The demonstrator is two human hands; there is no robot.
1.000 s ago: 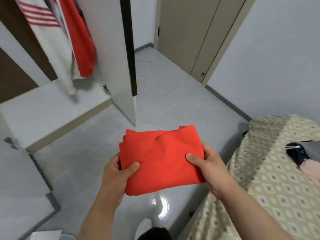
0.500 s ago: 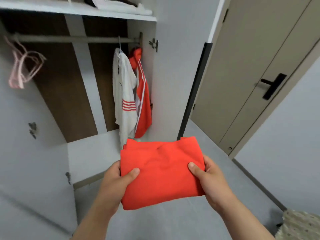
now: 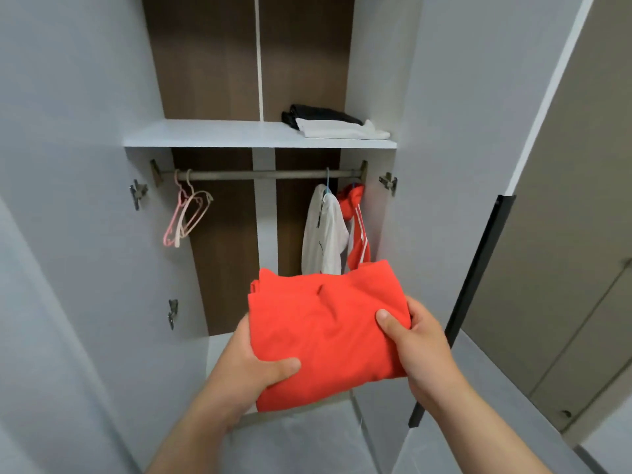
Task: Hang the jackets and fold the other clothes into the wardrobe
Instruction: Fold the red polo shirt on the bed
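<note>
Jackets hanging: two, white jacket (image 3: pixel 323 234) and red jacket (image 3: pixel 355 208); left hand (image 3: pixel 249 367) and right hand (image 3: pixel 419 343) grip one folded garment (image 3: pixel 328 333).

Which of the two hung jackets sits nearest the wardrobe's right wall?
The red jacket with white stripes; the white jacket hangs just left of it.

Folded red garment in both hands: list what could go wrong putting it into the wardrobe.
1. The left hand and right hand grip the folded red garment only by its side edges; far layers may slip open.
2. The shelf already holds a white folded garment and a black garment at its right end; sliding in there could rumple them.
3. The white jacket and red jacket hang close behind; lifting may snag them.
</note>
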